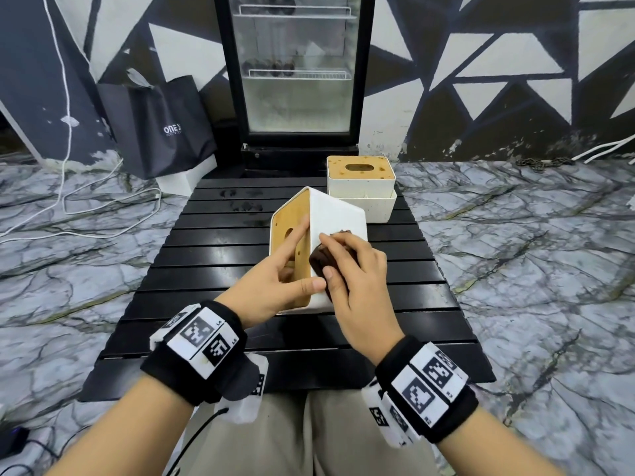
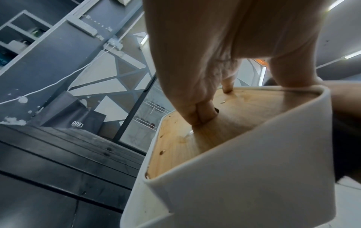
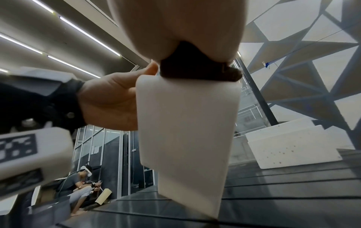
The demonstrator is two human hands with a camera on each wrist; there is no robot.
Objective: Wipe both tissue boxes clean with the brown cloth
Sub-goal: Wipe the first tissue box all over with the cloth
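The near tissue box (image 1: 338, 214) is white and tipped on its side on the black slatted table (image 1: 206, 255), its wooden lid (image 1: 292, 214) facing left. My left hand (image 1: 281, 269) grips it, index finger on the lid, thumb on the near white edge; in the left wrist view other fingers (image 2: 203, 114) reach into the lid's slot. My right hand (image 1: 350, 266) holds the brown cloth (image 1: 319, 261) bunched under its fingers, pressed on the box's white side (image 3: 187, 123). The second tissue box (image 1: 360, 176) stands upright at the table's back right, its wooden lid stained.
A glass-door fridge (image 1: 295, 70) stands just behind the table, a black bag (image 1: 165, 128) to its left. White cables (image 1: 103, 201) trail over the marble floor. Dark smudges (image 1: 244, 204) mark the table's far slats. Another person (image 3: 78, 185) sits far off.
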